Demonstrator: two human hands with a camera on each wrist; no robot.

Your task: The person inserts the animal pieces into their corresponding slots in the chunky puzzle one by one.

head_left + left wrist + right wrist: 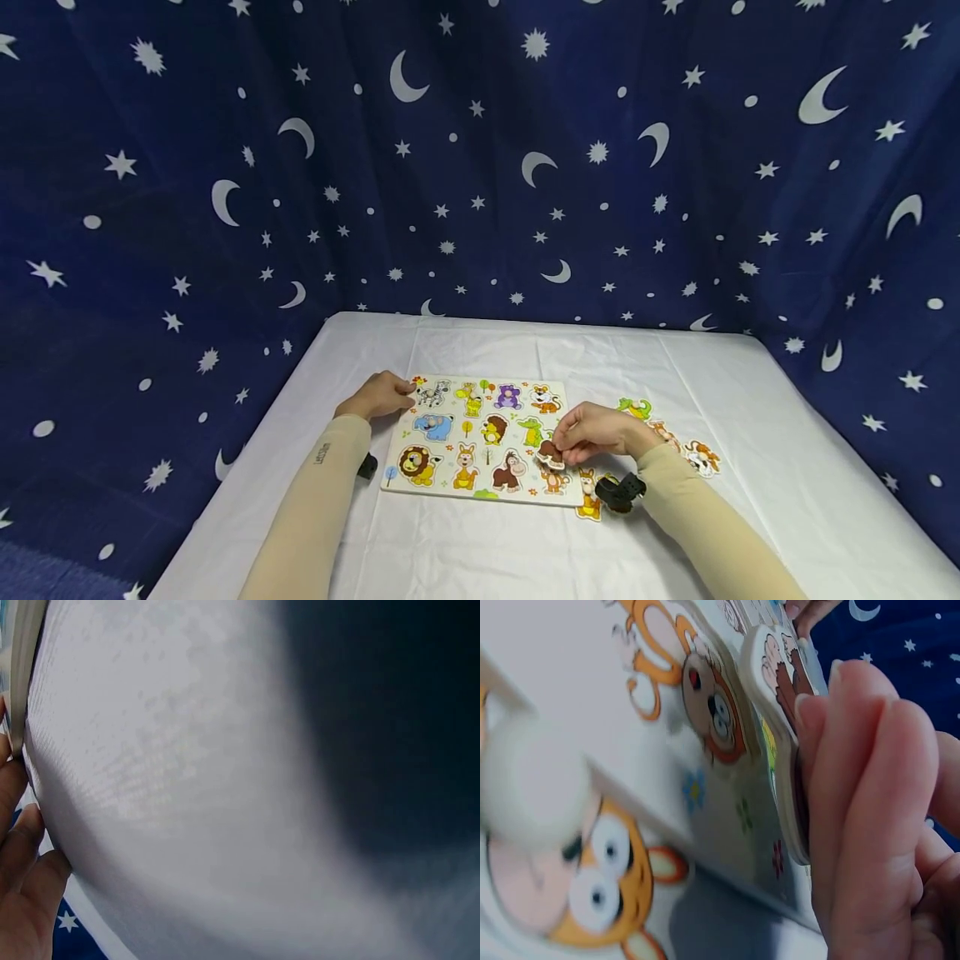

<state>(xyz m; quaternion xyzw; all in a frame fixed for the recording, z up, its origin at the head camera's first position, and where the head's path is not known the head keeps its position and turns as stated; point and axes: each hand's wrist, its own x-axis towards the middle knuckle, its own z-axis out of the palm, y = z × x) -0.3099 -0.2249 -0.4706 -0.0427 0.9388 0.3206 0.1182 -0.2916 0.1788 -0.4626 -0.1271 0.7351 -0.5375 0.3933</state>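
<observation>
A brown ape puzzle piece (551, 454) is pinched between the thumb and fingers of my right hand (596, 432). It is tilted above the lower right of the animal puzzle board (450, 495), near the printed monkey (554, 481). In the right wrist view, the ape piece (776, 682) stands nearly on edge beside the fingers. At the board's upper left edge, my left hand (381, 395) rests with its fingertips touching the side. The left wrist view catches only some loosely bent fingers (26, 840) by the board's edge and the cloth.
Right of the board lie loose pieces: a kangaroo (588, 500), a crocodile (635, 407), an orange animal piece (664, 433) and a tiger (702, 458). Another piece is partly hidden under the right wrist camera (619, 492). A star-patterned curtain (480, 167) stands behind the white-covered table (450, 550).
</observation>
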